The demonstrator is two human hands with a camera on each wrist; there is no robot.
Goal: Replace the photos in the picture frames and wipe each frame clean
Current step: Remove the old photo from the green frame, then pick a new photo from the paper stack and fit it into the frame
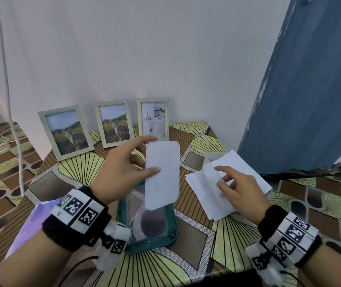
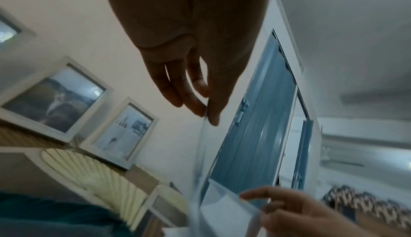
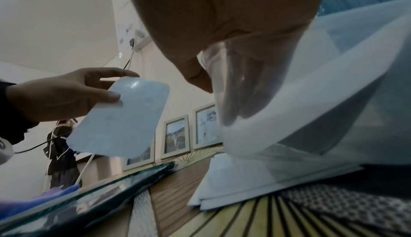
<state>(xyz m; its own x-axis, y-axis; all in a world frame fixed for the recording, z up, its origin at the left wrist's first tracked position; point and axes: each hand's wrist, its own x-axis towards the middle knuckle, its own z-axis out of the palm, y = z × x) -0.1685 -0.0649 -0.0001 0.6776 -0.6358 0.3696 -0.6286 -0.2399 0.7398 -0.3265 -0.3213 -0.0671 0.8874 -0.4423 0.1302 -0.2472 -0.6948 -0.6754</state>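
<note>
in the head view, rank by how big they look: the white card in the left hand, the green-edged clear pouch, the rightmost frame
1. Green-edged clear plastic pouch, partly hidden
2. White rounded card, held nearer the camera, so its rank is unsure
3. Rightmost pale wooden frame, farthest away

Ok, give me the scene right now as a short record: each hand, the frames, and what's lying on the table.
left hand: holds a white round-cornered card above the table, thumb on its face
right hand: fingers pinch a translucent plastic sleeve on the stack of white sheets
frames: three pale wooden picture frames leaning on the wall, photos inside
teal-edged clear pouch: flat on the patterned table, below the card
</note>
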